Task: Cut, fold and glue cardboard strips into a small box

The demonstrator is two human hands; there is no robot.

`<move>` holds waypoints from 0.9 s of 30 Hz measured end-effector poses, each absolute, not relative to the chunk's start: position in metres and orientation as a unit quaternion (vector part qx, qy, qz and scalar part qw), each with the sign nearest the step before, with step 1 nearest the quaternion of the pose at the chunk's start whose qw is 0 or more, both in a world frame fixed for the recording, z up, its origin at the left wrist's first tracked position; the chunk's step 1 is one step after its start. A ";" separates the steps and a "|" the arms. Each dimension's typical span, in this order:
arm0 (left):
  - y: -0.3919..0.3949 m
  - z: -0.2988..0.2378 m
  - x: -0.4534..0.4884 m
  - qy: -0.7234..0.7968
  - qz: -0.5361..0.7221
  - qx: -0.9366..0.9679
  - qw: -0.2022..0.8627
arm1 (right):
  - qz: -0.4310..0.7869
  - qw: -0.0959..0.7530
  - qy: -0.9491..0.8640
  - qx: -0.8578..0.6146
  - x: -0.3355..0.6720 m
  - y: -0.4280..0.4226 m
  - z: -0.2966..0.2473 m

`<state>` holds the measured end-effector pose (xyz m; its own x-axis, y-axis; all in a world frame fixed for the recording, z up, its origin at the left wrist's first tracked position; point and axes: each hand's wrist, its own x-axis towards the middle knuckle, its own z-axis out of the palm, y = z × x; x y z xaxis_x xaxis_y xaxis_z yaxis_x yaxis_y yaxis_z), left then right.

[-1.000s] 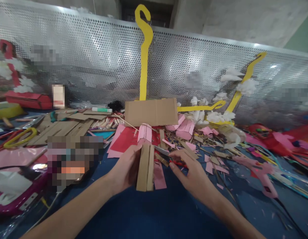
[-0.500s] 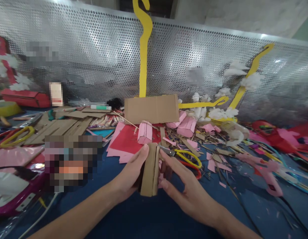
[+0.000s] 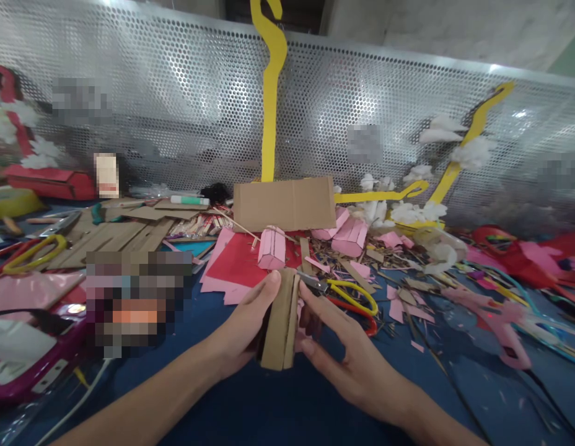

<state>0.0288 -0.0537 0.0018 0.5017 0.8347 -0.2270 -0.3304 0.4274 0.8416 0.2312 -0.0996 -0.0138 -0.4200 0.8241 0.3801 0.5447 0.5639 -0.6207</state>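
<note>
A folded brown cardboard piece point(image 3: 280, 322) stands on edge above the blue tabletop, held between both hands. My left hand point(image 3: 243, 328) wraps its left side, thumb on the top edge. My right hand point(image 3: 343, 353) presses its fingers against the right side. Just behind my right hand lie scissors point(image 3: 350, 296) with yellow and red handles. A small pink paper box point(image 3: 271, 248) sits on red paper point(image 3: 234, 261) beyond the cardboard.
A larger cardboard sheet point(image 3: 284, 203) stands upright behind. Cardboard strips point(image 3: 115, 235), pink scraps and wooden sticks litter the table. Yellow foam shapes point(image 3: 270, 93) lean on a perforated metal panel point(image 3: 176, 111). Another pair of scissors point(image 3: 27, 255) lies far left.
My right hand left the scissors on the table and came to the right side of the cardboard. The cardboard was lifted slightly toward me and is held by both hands.
</note>
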 end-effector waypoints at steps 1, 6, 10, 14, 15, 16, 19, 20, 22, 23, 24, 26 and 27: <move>-0.054 0.002 0.029 0.332 0.373 0.379 0.779 | 0.206 0.338 -0.818 -0.418 0.231 -0.100 -0.014; -0.053 0.004 0.029 0.335 0.382 0.371 0.777 | 0.201 0.334 -0.824 -0.411 0.230 -0.100 -0.013; -0.054 0.005 0.029 0.326 0.383 0.370 0.781 | 0.189 0.332 -0.826 -0.415 0.231 -0.100 -0.014; -0.051 0.001 0.029 0.329 0.385 0.383 0.773 | 0.192 0.355 -0.815 -0.415 0.230 -0.097 -0.011; -0.050 0.000 0.028 0.328 0.396 0.394 0.762 | 0.197 0.367 -0.807 -0.418 0.230 -0.096 -0.009; -0.049 -0.002 0.028 0.324 0.411 0.414 0.745 | 0.203 0.380 -0.797 -0.424 0.229 -0.095 -0.007; -0.046 -0.006 0.028 0.299 0.452 0.509 0.668 | 0.208 0.419 -0.767 -0.438 0.227 -0.092 -0.004; -0.046 -0.007 0.028 0.288 0.459 0.544 0.641 | 0.206 0.432 -0.761 -0.438 0.227 -0.092 -0.003; -0.047 -0.007 0.027 0.264 0.459 0.594 0.606 | 0.199 0.454 -0.754 -0.431 0.226 -0.093 -0.004; -0.049 -0.007 0.027 0.250 0.456 0.610 0.598 | 0.193 0.465 -0.752 -0.426 0.225 -0.093 -0.004; -0.050 -0.006 0.026 0.239 0.446 0.619 0.601 | 0.187 0.475 -0.750 -0.421 0.224 -0.094 -0.005; -0.055 -0.004 0.024 0.230 0.415 0.637 0.608 | 0.167 0.489 -0.750 -0.413 0.223 -0.095 -0.006; -0.057 -0.004 0.022 0.226 0.399 0.647 0.609 | 0.156 0.492 -0.751 -0.412 0.223 -0.096 -0.006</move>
<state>0.0221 -0.0566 -0.0038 0.5798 0.7781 0.2417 -0.1941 -0.1562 0.9685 0.2229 -0.0957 -0.0061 -0.1769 0.7721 0.6104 0.4653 0.6121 -0.6394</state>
